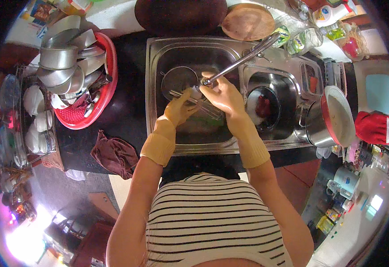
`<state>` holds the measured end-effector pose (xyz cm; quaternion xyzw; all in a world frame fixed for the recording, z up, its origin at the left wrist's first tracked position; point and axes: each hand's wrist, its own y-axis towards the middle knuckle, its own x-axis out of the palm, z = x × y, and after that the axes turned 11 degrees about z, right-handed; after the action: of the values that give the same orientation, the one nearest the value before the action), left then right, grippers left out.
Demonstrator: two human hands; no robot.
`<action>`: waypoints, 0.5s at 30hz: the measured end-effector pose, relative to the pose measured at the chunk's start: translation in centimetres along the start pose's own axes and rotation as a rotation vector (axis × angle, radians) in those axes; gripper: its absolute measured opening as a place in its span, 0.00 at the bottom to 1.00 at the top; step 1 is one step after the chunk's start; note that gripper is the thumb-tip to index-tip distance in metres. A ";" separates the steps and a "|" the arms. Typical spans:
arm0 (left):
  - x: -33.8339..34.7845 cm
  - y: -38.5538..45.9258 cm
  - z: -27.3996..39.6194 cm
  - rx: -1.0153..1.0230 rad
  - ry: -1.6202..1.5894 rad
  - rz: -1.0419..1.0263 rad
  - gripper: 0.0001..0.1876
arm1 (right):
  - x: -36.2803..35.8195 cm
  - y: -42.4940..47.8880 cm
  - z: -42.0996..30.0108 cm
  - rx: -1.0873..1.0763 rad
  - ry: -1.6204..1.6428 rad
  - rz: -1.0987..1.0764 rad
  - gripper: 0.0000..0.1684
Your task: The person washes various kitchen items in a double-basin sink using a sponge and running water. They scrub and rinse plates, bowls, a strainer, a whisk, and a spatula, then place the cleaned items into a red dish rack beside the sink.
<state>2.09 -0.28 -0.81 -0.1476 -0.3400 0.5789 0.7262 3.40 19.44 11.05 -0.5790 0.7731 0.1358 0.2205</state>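
Both my hands wear yellowish rubber gloves over the left basin (pixel 194 133) of a steel sink. My left hand (pixel 180 108) grips what looks like a wire whisk (pixel 211 111), its metal handle poking out at the upper left and its loops pointing right. Around the end of the sprung faucet spout (pixel 241 61) close the fingers of my right hand (pixel 226 96). Water seems to run from the nozzle, though blur hides the stream. Behind my left hand, a round metal-rimmed vessel or strainer (pixel 177 68) sits in the basin.
A red plastic basket (pixel 112 76) heaped with metal pots stands left, near a dish rack (pixel 24 133). A maroon cloth (pixel 114 153) lies on the black counter. The right basin holds a round pan (pixel 271 113). Beyond it are a steel pot (pixel 314 126) and dish soap bottles (pixel 296 43).
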 end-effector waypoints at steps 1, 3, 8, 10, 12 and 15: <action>0.3 0.2 0.5 -0.300 -0.479 -0.004 0.24 | 0.2 0.1 -0.4 0.013 -0.002 -0.019 0.28; -1.8 2.3 -2.5 0.184 -0.007 -0.112 0.24 | 1.2 0.5 -1.8 0.017 0.005 -0.086 0.28; 3.1 1.3 1.1 -0.109 -0.025 0.215 0.20 | -2.1 -1.1 0.8 -0.013 -0.055 -0.116 0.31; 1.7 1.1 1.4 -0.125 -0.200 0.134 0.22 | -3.5 -1.4 2.2 -0.047 -0.201 -0.082 0.30; 1.2 0.7 1.4 -0.160 -0.327 0.050 0.24 | -3.4 -1.4 3.4 0.037 -0.270 -0.067 0.28; -0.3 1.7 -1.5 0.237 0.056 -0.022 0.19 | -0.3 -0.7 3.1 -0.010 -0.011 -0.044 0.29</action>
<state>1.78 0.22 -2.99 -0.0730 -0.2504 0.6028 0.7541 4.67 20.89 8.55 -0.5962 0.7583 0.1380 0.2245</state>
